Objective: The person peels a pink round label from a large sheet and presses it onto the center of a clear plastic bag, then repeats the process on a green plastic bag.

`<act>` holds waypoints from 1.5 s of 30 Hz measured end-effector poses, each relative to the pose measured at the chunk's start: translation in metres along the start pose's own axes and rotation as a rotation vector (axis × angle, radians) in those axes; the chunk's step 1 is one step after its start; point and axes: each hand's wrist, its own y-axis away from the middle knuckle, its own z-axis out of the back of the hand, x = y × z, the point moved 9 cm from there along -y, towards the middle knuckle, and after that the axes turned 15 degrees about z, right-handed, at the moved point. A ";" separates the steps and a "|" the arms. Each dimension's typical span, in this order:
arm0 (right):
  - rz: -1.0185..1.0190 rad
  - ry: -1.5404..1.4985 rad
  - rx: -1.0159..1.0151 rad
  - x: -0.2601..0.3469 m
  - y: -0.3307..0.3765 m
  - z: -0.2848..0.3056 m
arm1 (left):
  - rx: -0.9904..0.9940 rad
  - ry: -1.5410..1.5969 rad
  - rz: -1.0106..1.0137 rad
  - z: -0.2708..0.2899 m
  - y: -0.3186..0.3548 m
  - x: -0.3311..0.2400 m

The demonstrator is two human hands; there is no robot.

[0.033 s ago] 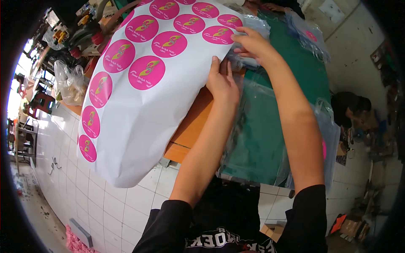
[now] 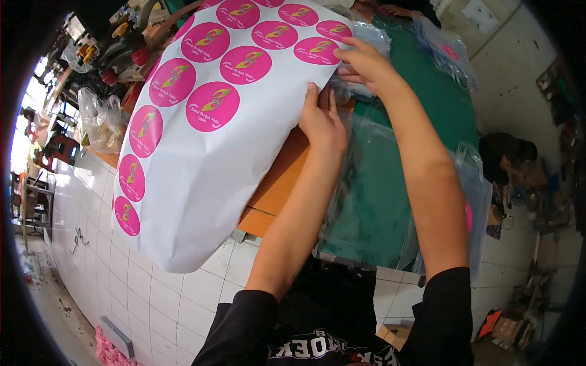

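Fingers (image 2: 354,58) of left hand (image 2: 323,125) and right hand (image 2: 371,68) grip the pink-dotted white sheet (image 2: 183,183).

The sticker sheet (image 2: 189,168) is left of the plastic bags (image 2: 444,49).

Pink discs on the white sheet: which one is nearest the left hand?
The pink disc just below the rightmost one, its right rim at the fingertips of the right hand; every other disc lies farther from the left hand.

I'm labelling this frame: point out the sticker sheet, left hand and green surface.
Sticker sheet (image 2: 213,149), head view: blank white area.
Left hand (image 2: 322,124), head view: its middle.
Green surface (image 2: 427,79), head view: bare part.
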 end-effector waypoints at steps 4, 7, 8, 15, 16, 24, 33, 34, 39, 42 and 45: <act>0.059 -0.178 -0.074 -0.015 -0.007 0.007 | -0.042 -0.063 -0.007 -0.006 0.007 0.011; 0.067 -0.177 -0.075 -0.020 -0.007 0.010 | -0.014 -0.081 -0.011 -0.015 0.001 0.010; 0.077 -0.139 -0.078 -0.019 -0.007 0.012 | 0.026 -0.054 0.003 -0.020 -0.004 0.010; 1.084 0.991 -0.055 0.067 0.026 -0.003 | 0.010 -0.072 -0.023 -0.012 -0.016 0.004; 1.087 0.993 -0.054 0.070 0.024 -0.001 | 0.036 -0.066 -0.016 -0.012 -0.018 0.006; 0.939 0.887 0.555 0.071 0.014 -0.034 | 0.080 -0.067 -0.014 -0.010 -0.022 0.004; 0.960 1.030 0.637 0.080 0.021 -0.050 | 0.044 -0.032 0.028 -0.015 -0.012 0.002; 0.961 1.033 0.640 0.079 0.020 -0.050 | 0.027 -0.029 0.041 -0.015 -0.011 0.003; 1.033 1.117 0.650 0.074 0.020 -0.056 | 0.012 -0.020 0.066 -0.015 -0.010 0.002; 1.023 1.108 0.647 0.071 0.020 -0.055 | 0.029 -0.131 0.099 -0.020 -0.004 0.005; 1.024 1.150 0.653 0.071 0.019 -0.058 | 0.039 -0.130 0.094 -0.019 -0.005 0.003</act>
